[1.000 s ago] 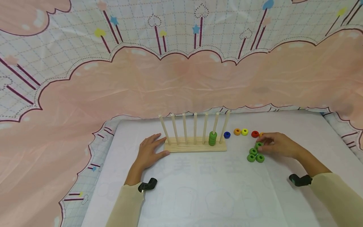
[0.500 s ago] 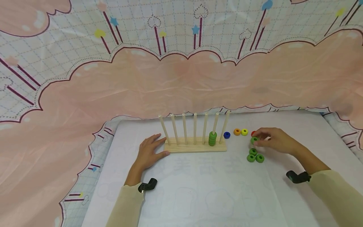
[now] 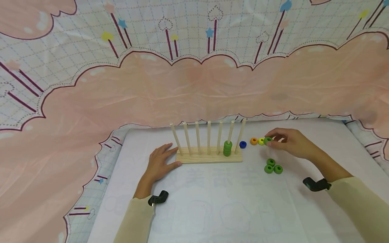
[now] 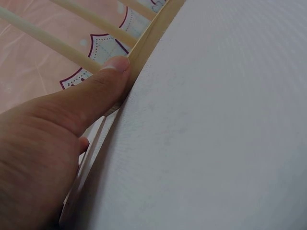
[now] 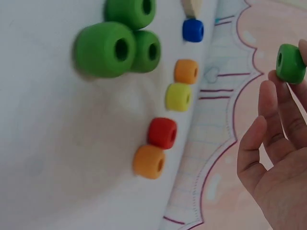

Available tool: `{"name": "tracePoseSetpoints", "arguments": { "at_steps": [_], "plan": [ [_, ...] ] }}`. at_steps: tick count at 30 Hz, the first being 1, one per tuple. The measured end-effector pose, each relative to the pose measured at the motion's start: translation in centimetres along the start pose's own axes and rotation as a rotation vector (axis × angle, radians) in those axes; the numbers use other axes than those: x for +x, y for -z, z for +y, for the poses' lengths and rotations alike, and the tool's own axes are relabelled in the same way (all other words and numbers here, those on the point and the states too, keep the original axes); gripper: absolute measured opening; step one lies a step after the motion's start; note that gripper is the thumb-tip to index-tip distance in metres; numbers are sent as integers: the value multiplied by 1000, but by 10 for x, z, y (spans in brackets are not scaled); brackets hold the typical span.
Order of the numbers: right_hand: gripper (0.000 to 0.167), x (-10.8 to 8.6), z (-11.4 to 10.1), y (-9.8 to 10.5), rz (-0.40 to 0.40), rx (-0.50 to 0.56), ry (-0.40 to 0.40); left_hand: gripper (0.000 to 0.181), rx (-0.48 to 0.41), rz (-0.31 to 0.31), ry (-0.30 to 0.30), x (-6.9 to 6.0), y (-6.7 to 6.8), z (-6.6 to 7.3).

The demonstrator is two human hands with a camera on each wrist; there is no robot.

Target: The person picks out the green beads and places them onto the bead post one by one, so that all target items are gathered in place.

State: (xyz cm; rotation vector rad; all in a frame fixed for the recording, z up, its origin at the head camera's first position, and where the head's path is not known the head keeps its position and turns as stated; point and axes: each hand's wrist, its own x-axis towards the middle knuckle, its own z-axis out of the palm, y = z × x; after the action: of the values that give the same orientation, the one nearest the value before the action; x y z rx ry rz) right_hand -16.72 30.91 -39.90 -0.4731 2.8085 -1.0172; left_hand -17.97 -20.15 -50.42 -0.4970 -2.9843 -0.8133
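Note:
In the head view a pale wooden peg rack [image 3: 197, 158] stands on the white table, with several upright pegs. Green beads [image 3: 227, 149] are stacked on its second peg from the right. My left hand [image 3: 159, 162] holds the rack's left end, thumb at the front edge and fingers toward the back; the left wrist view shows the thumb [image 4: 103, 79] against the base. My right hand [image 3: 290, 142] pinches one green bead [image 5: 290, 63] at its fingertips, raised above the table. Three loose green beads [image 3: 269, 166] lie together below that hand.
A blue bead [image 3: 242, 144] lies by the rack's right end. To its right are an orange bead [image 3: 253, 141] and a yellow bead [image 3: 260, 141]. The right wrist view also shows a red bead [image 5: 162, 133] touching another orange bead [image 5: 149, 162]. Patterned cloth [image 3: 212, 87] hangs behind the table.
My right hand has lifted one green bead from the group and carried it up and left, toward the yellow bead in the head view. My left hand and the rack have stayed put.

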Motion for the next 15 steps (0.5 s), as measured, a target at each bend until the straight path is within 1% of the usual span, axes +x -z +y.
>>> {"name": "tracePoseSetpoints", "arguments": {
  "at_steps": [5,8,15],
  "plan": [
    [32,2,-12,3,-23,65,-27,72,6,1,-2,0,-1,-1],
    [33,4,-19,3,-21,100,-43,72,13,5,-4,1,-1,-1],
    [37,9,-34,4,55,47,-16,72,8,11,-9,1,-2,-2]
  ]
}}
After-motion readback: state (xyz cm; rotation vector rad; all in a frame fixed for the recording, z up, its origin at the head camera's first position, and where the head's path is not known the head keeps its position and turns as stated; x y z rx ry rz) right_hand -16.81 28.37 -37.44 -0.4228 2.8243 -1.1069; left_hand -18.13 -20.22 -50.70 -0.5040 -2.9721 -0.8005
